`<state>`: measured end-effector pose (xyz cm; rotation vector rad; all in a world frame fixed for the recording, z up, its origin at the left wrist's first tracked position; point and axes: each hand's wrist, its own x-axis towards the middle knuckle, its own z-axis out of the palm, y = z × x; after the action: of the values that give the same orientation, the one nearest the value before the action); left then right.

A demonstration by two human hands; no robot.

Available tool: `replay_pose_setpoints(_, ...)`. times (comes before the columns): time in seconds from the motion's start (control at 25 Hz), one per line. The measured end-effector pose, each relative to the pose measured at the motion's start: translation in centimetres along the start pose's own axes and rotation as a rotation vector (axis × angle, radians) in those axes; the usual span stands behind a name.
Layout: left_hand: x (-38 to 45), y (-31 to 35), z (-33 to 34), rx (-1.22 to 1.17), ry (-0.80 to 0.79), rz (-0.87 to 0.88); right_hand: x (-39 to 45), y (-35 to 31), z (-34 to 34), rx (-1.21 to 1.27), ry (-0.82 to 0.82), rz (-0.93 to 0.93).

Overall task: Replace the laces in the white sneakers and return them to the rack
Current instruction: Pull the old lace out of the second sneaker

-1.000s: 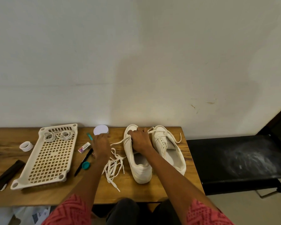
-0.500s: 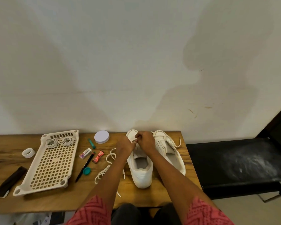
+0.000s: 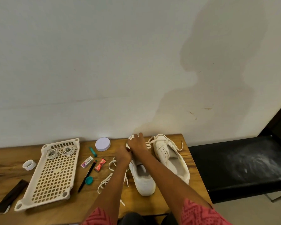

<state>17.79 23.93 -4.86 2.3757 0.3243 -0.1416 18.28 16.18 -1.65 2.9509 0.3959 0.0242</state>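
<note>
Two white sneakers stand on the wooden table [image 3: 152,203] with their heels toward me. Both my hands are at the front of the left sneaker [image 3: 143,181]. My left hand [image 3: 124,155] is curled and pinches the white lace [image 3: 106,181] at the eyelets; the rest of the lace trails loose on the table to the left. My right hand [image 3: 137,144] lies over the sneaker's toe part, thumb meeting the left hand, two fingers sticking out past the toe. The right sneaker [image 3: 170,159] is laced. The cream plastic rack [image 3: 55,174] lies flat at the left.
Coiled laces [image 3: 60,151] lie in the rack's far end. Between rack and sneakers are a white round lid [image 3: 102,144], a teal stick [image 3: 92,151], an eraser [image 3: 87,162], a red wrapper [image 3: 100,164], a black pen [image 3: 86,177] and a teal cap [image 3: 89,180]. A tape roll [image 3: 29,164] and a dark strip [image 3: 10,198] lie left. A black bench [image 3: 240,164] stands right.
My left hand left the loose lace on the table and came to the left sneaker beside my right hand. Both hands then shifted a little toward the toe.
</note>
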Motion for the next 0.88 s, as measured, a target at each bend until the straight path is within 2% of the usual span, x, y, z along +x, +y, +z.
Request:
replay_pose_setpoints(0.16,-0.5,0.1,-0.1,0.002,0.024,-0.012,0.0,0.0,0.5,-0.083,0.018,-0.036)
replay_pose_setpoints(0.24,-0.5,0.5,0.0,-0.016,0.007,-0.029,-0.9,0.7,0.3,-0.043,0.018,-0.006)
replay_pose_setpoints(0.32,-0.5,0.7,-0.2,-0.005,-0.009,-0.049,-2.0,2.0,-0.5,0.131,0.089,0.131)
replay_pose_setpoints(0.44,-0.5,0.5,-0.3,0.047,-0.024,-0.078,-4.0,6.1,-1.4,0.510,0.313,0.530)
replay_pose_setpoints(0.52,-0.5,0.3,-0.1,0.055,-0.030,-0.084,-4.7,7.8,-1.5,0.571,0.327,0.676)
replay_pose_setpoints(0.6,-0.3,0.2,0.2,0.064,-0.031,-0.061,-4.0,6.8,-1.6,0.653,0.264,0.584)
replay_pose_setpoints(0.68,-0.1,0.1,0.4,0.062,-0.016,-0.039,-2.7,4.1,-1.7,0.711,0.140,0.321)
replay_pose_setpoints(0.76,0.2,-0.2,0.6,0.060,-0.012,-0.021,-1.3,1.7,-1.2,0.422,0.014,0.117)
replay_pose_setpoints(0.88,0.2,-0.3,0.5,0.083,0.000,-0.042,-0.9,-0.3,0.0,0.014,0.003,0.044)
